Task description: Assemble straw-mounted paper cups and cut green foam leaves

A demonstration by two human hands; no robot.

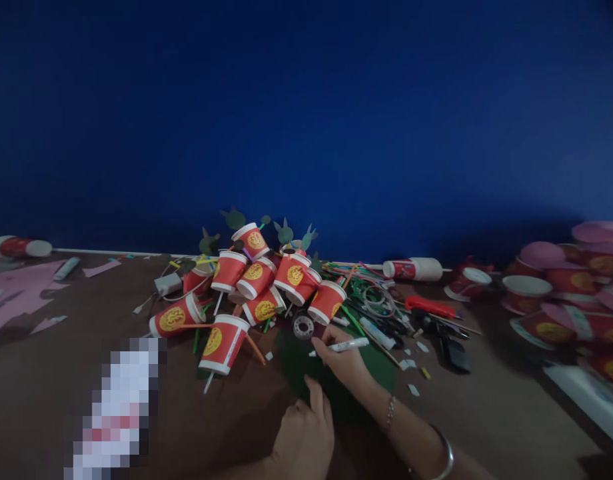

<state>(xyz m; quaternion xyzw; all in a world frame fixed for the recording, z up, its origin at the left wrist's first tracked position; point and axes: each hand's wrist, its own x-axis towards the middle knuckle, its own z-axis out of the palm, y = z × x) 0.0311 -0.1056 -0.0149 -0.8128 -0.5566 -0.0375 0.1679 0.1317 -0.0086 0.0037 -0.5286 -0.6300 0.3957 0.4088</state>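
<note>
My right hand point(344, 363) is closed around a white marker point(351, 345), its tip pointing left over a dark green sheet of paper point(379, 380). A bracelet and a metal bangle are on that wrist. My left hand point(306, 427) rests at the near left edge of the sheet, with the index finger stretched out and the other fingers partly curled and partly hidden. Just beyond the marker, a roll of tape point(303, 327) lies at the sheet's far edge. Red paper cups with yellow prints point(226, 343) are heaped behind and to the left of my hands.
Right of the sheet lie paper scraps point(408, 365), a red tool point(431, 306), a black object point(455, 350) and tangled cables point(379, 300). More cups with pink tops point(556, 277) stand far right. Pink paper point(24, 287) is at left. A pixelated patch hides the lower left. A blue wall point(306, 120) rises behind.
</note>
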